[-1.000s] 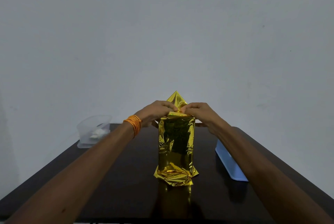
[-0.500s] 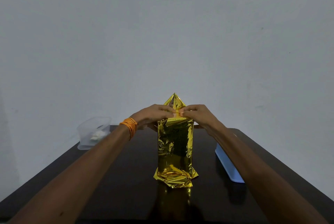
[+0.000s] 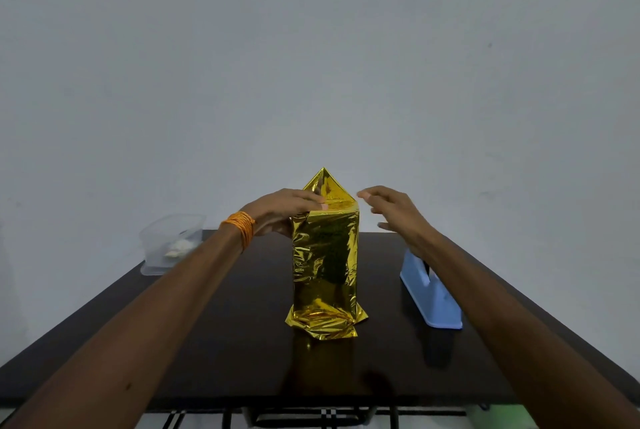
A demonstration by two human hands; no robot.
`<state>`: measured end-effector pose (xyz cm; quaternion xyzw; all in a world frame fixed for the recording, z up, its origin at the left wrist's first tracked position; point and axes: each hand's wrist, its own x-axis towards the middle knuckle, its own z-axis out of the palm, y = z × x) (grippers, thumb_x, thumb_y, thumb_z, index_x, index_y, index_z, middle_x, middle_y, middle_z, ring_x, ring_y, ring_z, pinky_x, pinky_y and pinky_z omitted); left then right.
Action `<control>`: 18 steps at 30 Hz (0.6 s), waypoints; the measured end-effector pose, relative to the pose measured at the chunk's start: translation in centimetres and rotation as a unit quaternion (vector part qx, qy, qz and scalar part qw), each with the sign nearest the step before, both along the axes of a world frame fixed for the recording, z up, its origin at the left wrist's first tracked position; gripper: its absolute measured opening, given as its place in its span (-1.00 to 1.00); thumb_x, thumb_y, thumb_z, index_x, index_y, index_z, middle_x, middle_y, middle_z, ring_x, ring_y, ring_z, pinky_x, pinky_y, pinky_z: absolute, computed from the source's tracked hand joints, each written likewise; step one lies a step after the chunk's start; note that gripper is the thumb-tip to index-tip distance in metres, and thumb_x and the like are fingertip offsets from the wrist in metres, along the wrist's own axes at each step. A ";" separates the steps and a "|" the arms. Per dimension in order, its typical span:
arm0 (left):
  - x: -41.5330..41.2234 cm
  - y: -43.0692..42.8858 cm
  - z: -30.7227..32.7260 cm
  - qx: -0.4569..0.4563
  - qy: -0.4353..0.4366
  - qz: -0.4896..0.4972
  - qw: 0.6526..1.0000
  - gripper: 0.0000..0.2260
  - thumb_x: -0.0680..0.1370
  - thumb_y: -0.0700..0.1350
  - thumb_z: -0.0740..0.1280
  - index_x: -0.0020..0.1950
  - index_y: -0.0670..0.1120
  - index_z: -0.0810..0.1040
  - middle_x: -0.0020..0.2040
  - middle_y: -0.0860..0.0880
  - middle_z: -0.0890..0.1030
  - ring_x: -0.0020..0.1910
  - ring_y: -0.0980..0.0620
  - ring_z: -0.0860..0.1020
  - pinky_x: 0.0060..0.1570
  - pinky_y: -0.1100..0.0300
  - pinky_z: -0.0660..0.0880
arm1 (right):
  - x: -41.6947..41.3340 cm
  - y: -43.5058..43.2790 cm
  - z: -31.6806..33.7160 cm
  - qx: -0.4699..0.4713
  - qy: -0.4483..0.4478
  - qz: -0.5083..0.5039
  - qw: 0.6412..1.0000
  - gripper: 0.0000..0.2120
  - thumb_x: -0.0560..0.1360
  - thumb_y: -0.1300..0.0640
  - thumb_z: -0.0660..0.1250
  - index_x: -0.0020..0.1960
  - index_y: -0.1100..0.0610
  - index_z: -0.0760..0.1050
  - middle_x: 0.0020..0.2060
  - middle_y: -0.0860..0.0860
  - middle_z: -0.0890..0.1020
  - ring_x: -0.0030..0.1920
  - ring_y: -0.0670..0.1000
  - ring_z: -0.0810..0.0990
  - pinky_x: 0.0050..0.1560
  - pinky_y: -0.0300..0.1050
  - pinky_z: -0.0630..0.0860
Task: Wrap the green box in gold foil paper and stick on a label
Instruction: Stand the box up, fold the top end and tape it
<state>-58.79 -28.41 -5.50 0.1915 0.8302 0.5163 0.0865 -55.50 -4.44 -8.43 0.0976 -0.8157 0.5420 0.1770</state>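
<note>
**tapefan:** So your box [image 3: 323, 262] stands upright about mid-table [image 3: 207, 342], and the side facing you is fully covered in foil [image 3: 325, 323]. The bottom end is crumpled and splays out on the tabletop.

**wrapguy:** Yep, and up top one triangular flap [image 3: 323, 186] sticks straight up at the back. Your left hand [image 3: 284, 212] has the top left corner. The fingers lie over the top edge with the tips pressing the fold down, and the thumb side runs down the box's left face. There's an orange band [image 3: 240, 229] on that wrist.

**tapefan:** Your right hand [image 3: 394, 214] is off the box though. It hangs just right of the top corner, fingers spread and loose, gripping nothing. As far as I can see it isn't touching the foil.

**wrapguy:** Agreed. Other stuff: a blue holder [image 3: 429, 293] sits on the table right of the box, partly under your right forearm and apart from the foil. A clear tub [image 3: 169, 241] sits at the far left corner with something white inside, too small to tell what.
</note>
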 end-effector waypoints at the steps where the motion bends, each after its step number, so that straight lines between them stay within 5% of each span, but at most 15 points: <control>1: 0.0 -0.1 0.0 0.000 0.003 -0.002 1.000 -0.63 0.53 0.00 0.44 0.32 0.03 0.56 0.26 -0.06 0.55 0.17 -0.07 0.56 0.04 -0.06 0.62 | 0.3 1.1 -0.2 0.007 0.007 -0.033 0.999 -0.82 0.62 -0.02 0.30 0.12 -0.02 0.63 0.10 -0.10 0.63 0.13 -0.09 0.56 0.10 -0.02 0.53; 8: -0.4 0.0 -0.3 0.016 -0.005 -0.006 1.000 -0.66 0.51 0.01 0.46 0.26 0.00 0.60 0.23 -0.11 0.61 0.18 -0.12 0.60 0.10 -0.15 0.60 | 3.6 9.3 -4.3 0.069 -0.066 -0.234 0.967 -0.89 0.48 0.25 0.38 -0.19 0.19 0.66 -0.27 0.02 0.64 -0.23 -0.01 0.55 -0.20 -0.16 0.46; 11: 0.0 0.0 -0.2 0.013 -0.007 -0.004 1.000 -0.64 0.53 0.01 0.43 0.31 -0.02 0.57 0.22 -0.11 0.60 0.18 -0.14 0.59 0.11 -0.14 0.59 | 4.6 10.9 -6.3 0.081 -0.100 -0.290 0.948 -0.73 0.44 0.20 0.42 -0.37 0.17 0.40 -0.46 0.05 0.40 -0.40 0.00 0.32 -0.35 -0.13 0.26; 15: 0.1 0.1 -0.2 0.015 -0.014 0.002 1.000 -0.62 0.53 0.01 0.42 0.32 -0.04 0.56 0.20 -0.13 0.60 0.15 -0.15 0.60 0.09 -0.13 0.60 | 5.0 10.8 -7.4 0.015 -0.182 -0.282 0.942 -0.72 0.49 0.06 0.44 -0.21 0.21 0.43 -0.33 0.08 0.46 -0.36 0.00 0.38 -0.33 -0.14 0.31; 18: 0.5 0.2 -0.2 0.019 -0.007 0.003 1.000 -0.63 0.54 0.00 0.41 0.32 -0.06 0.56 0.17 -0.12 0.60 0.12 -0.14 0.60 0.04 -0.10 0.61 | 5.0 9.9 -7.5 -0.069 -0.230 -0.243 0.940 -0.81 0.51 0.15 0.42 -0.12 0.23 0.44 -0.27 0.10 0.45 -0.38 -0.02 0.34 -0.38 -0.18 0.26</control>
